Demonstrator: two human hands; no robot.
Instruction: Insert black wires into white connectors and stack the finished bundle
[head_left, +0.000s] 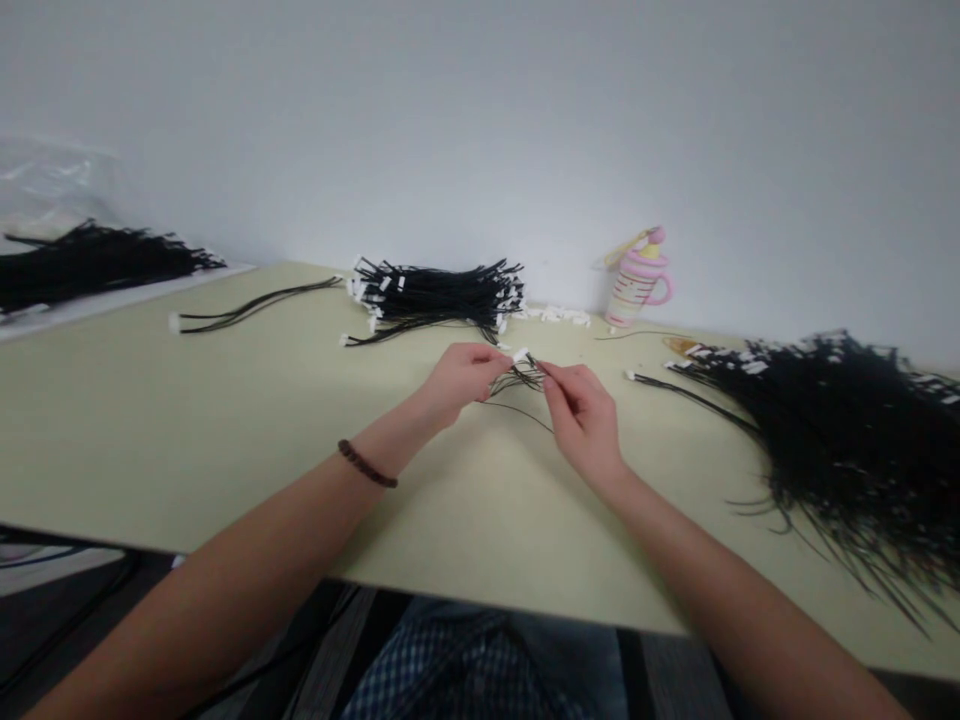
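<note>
One camera only, worn on the person's head. It looks forward and down across the bench [225,440] toward the wall [480,120] behind its far edge. It sits close: both forearms run in from the bottom corners, the near edge crosses low in view, and the far edge runs the full width.

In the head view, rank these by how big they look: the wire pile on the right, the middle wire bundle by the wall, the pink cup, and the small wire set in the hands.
1. Right wire pile, though nearness inflates it.
2. Middle wire bundle.
3. Pink cup and small wire set: too alike to rank.
</note>
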